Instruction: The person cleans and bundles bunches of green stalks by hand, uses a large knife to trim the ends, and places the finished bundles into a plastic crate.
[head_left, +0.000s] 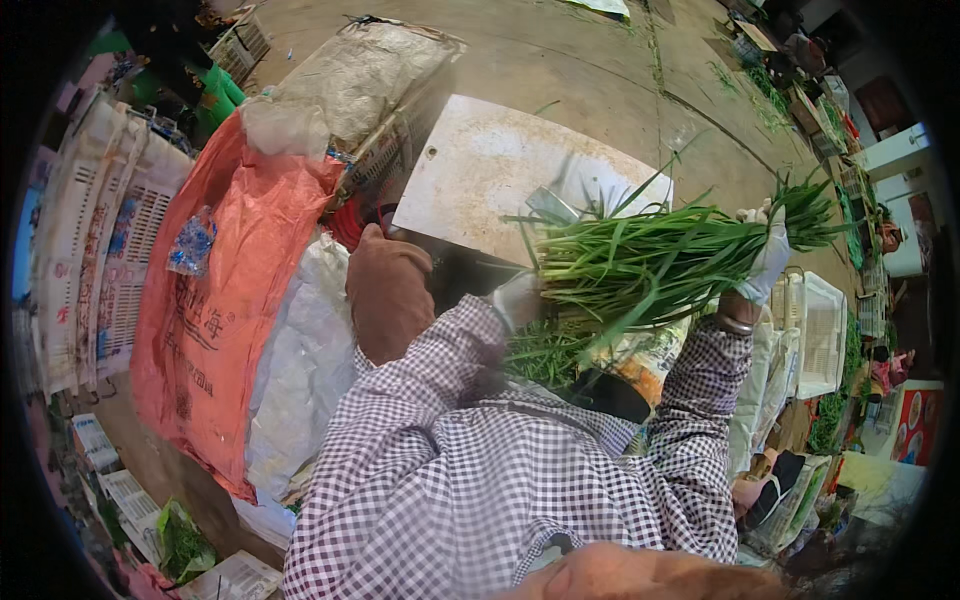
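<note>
A thick bundle of green garlic chives lies sideways in front of me, over the near right part of a stained white board. My right hand, in a pale glove, is closed round its leafy end, and leaf tips stick out beyond the fingers. Against the pale stem ends at the other side is my left hand, gloved too; blur and the stems hide its fingers. A flat shiny piece rests on the board behind the bundle; its kind is unclear. More loose chives lie below, near my lap.
Left of me stand a red woven sack, a whitish sack and stacked white crates. A sack-covered crate is behind the board. To the right is a white plastic crate. Concrete floor stretches beyond.
</note>
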